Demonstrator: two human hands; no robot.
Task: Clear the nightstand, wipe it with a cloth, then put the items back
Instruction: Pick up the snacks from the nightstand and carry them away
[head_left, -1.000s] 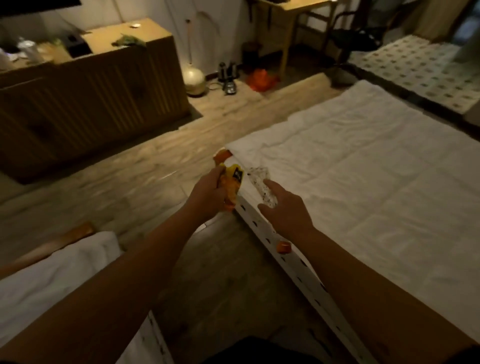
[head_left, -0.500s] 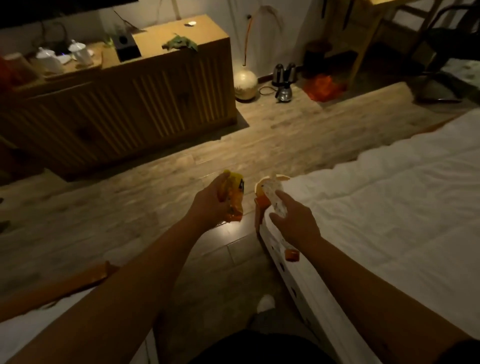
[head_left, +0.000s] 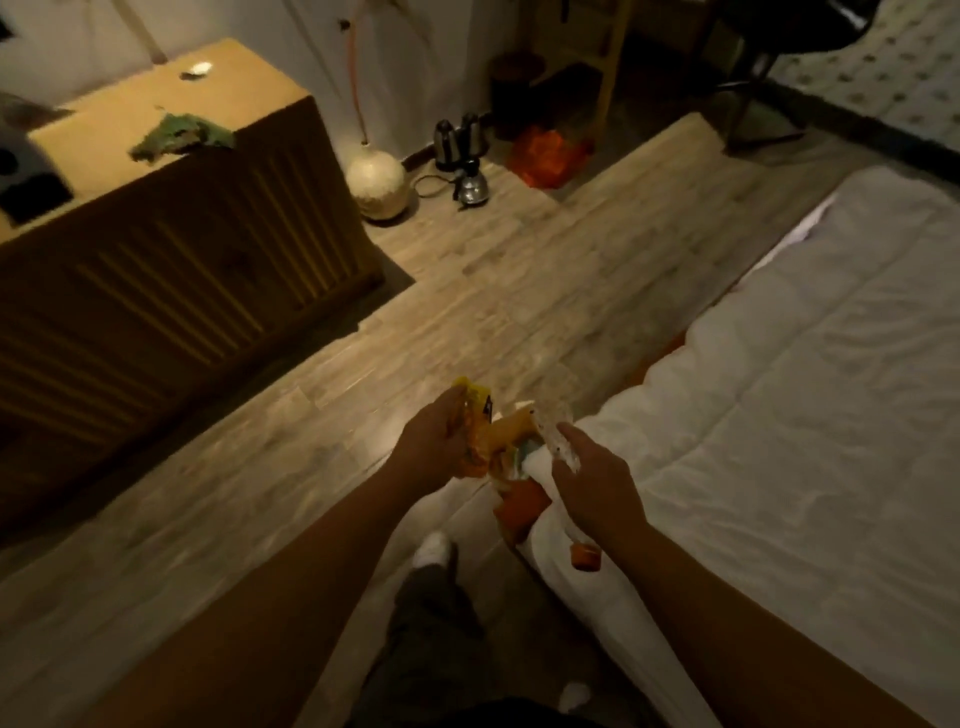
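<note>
Two hands are full, so by my reading the clearing step is under way: items are being carried off, and the wiping and the putting back are both still to do. No nightstand shows in this view, so I cannot say how much remains on it.

Far left, a cabinet (head_left: 171, 249) stands against the wall with a green cloth (head_left: 182, 136) crumpled near the front edge of its top (whether this is the wiping cloth I cannot tell). Right of it, on the floor (head_left: 467, 322), sit a round lamp (head_left: 375, 182) and a kettle (head_left: 471, 183).

Low in the middle, the left hand (head_left: 434, 454) has its fingers curled round a yellow packet (head_left: 475, 434), crinkled and glossy, with a dark patch on its face. It is held in the air above the floor, just beside the bed's near corner. Touching it on the right is more orange packaging (head_left: 514, 441); which hand carries that is blurred.

The right hand (head_left: 592, 486) pinches a clear, speckled wrapper (head_left: 558, 449) between thumb and forefinger; its other fingers are hidden. Below it a small orange cap (head_left: 584, 557) shows, perhaps of a bottle in the same grip, though I cannot tell.

The bed (head_left: 779, 415), white and quilted, fills the right side; the carried items hang over its corner, not yet set down.
</note>
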